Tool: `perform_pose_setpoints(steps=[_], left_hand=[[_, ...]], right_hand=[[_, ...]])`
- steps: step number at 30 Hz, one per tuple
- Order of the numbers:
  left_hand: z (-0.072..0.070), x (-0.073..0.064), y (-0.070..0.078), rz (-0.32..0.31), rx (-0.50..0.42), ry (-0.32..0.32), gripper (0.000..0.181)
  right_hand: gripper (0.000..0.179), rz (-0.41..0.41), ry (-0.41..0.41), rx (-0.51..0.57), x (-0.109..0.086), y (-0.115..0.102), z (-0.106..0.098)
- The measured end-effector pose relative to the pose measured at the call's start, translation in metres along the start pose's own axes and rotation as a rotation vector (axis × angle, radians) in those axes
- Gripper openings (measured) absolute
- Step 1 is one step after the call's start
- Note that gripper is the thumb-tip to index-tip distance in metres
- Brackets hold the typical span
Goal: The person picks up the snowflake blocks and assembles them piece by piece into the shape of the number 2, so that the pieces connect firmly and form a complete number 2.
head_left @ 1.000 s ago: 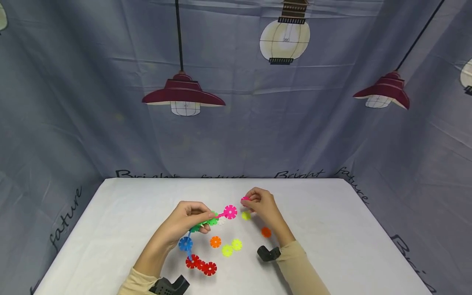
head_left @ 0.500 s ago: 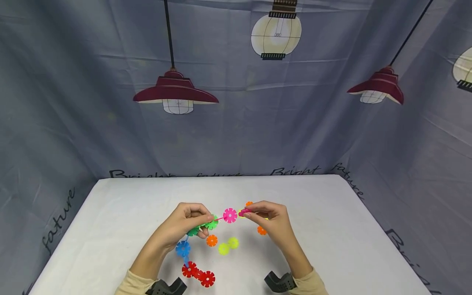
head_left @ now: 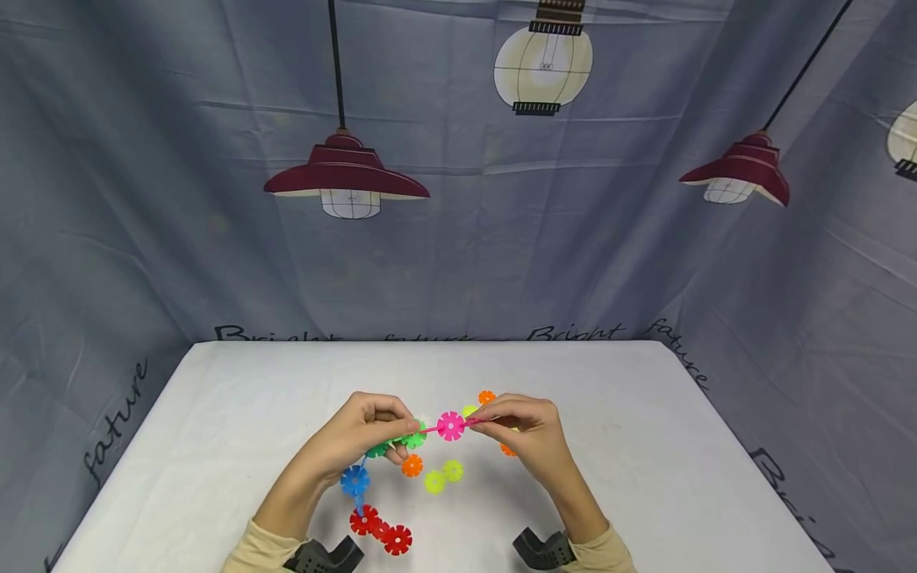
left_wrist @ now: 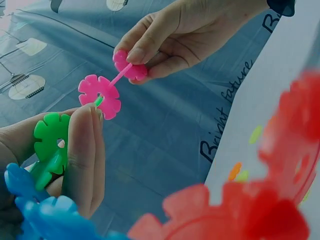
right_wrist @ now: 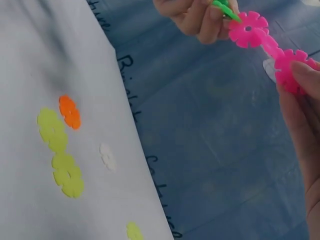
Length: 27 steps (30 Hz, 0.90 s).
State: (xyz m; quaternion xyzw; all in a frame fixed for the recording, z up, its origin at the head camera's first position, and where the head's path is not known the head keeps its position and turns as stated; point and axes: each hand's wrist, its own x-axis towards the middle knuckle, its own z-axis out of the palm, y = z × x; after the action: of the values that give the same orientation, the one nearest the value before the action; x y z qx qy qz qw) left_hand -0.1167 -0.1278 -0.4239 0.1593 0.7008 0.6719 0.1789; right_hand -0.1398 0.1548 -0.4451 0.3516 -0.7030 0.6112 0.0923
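Note:
A chain of notched plastic snowflake discs hangs from my left hand [head_left: 365, 430], which pinches its green discs [left_wrist: 51, 140] between thumb and fingers. Below them, the chain runs through blue discs [head_left: 354, 481] to red discs [head_left: 364, 520]; the red ones look large and blurred in the left wrist view. Beyond the left fingertips is a pink disc [head_left: 450, 426], slotted at an angle to the green. My right hand [head_left: 526, 426] pinches another pink disc [right_wrist: 292, 70]. An edge-on pink disc [right_wrist: 270, 45] bridges these two; how deeply the slots engage cannot be told.
Loose discs lie on the white table [head_left: 609, 461]: yellow ones [head_left: 435, 482], an orange one [head_left: 411, 465] and a white one [right_wrist: 107, 156]. Another orange disc [head_left: 487, 396] lies behind the right hand. A patterned grey-blue curtain [head_left: 458, 263] surrounds the table.
My right hand has moved down and its pink disc has come leftward to meet the chain's pink end, from which it was apart. The left hand keeps its grip on the green discs.

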Motion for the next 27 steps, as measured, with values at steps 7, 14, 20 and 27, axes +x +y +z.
perform_pose_setpoints(steps=[7, 14, 20, 27], left_hand=[[0.0024, 0.0017, -0.0028, 0.008, -0.026, -0.005, 0.029], [0.0052, 0.0019, -0.0038, 0.016, -0.033, -0.016, 0.03], [0.0043, 0.0019, -0.0048, 0.029, -0.048, -0.039, 0.031], [0.0044, 0.0025, -0.007, 0.037, -0.059, -0.054, 0.032]], right_hand=[[0.016, -0.046, 0.002, 0.005, -0.0014, 0.0009, 0.0006], [0.018, -0.077, 0.025, 0.046, -0.0022, 0.0015, 0.001], [0.018, -0.113, -0.004, 0.056, -0.0003, 0.0005, -0.0002], [0.017, -0.133, -0.033, -0.015, 0.0003, -0.0038, -0.0038]])
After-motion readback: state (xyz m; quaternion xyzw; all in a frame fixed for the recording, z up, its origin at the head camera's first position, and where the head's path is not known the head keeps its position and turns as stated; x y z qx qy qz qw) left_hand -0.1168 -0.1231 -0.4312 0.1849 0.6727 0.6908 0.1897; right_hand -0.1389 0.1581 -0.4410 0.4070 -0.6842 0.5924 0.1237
